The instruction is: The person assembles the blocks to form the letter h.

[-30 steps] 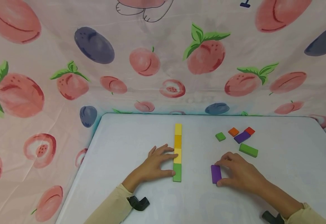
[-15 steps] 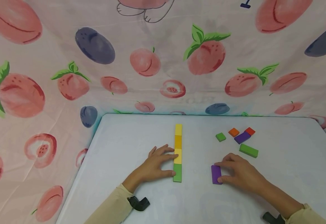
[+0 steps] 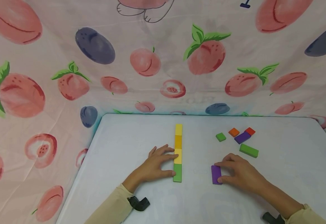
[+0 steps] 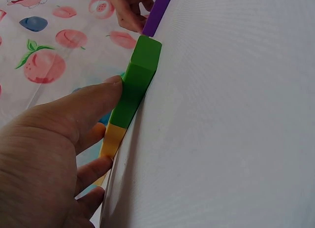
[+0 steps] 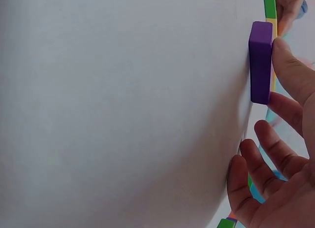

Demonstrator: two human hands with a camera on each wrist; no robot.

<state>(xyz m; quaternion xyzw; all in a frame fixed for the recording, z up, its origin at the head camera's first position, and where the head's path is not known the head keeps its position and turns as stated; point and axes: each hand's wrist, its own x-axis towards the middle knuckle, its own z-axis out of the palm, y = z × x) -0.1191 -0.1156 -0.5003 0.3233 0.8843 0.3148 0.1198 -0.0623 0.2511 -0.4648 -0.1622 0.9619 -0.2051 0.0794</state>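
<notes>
Near the middle of the white table [image 3: 196, 199], a green block [image 3: 178, 178] and several yellow ones form a straight line, end to end. My left hand [image 3: 153, 166] lies along its left side, fingers extended; the thumb touches the green block and a fingertip rests on the nearest yellow block [image 3: 178, 160]. To the right, a purple block [image 3: 216, 175] lies flat on the table. My right hand [image 3: 239, 171] pinches it between thumb and index finger, at its near right corner and far end. In the right wrist view, the remaining fingers [image 5: 266, 174] are spread away from the purple block [image 5: 261, 65].
Loose blocks lie beyond the right hand: a small green one [image 3: 220, 137], an orange one [image 3: 234, 132], a red one [image 3: 250, 131] against another purple one [image 3: 242, 137], and a long green one [image 3: 248, 150]. A fruit-print cloth [image 3: 151, 37] hangs behind the table.
The right thumb has slid slightly from the purple block's near end up to its right side. The left hand and the line of blocks stay as they were.
</notes>
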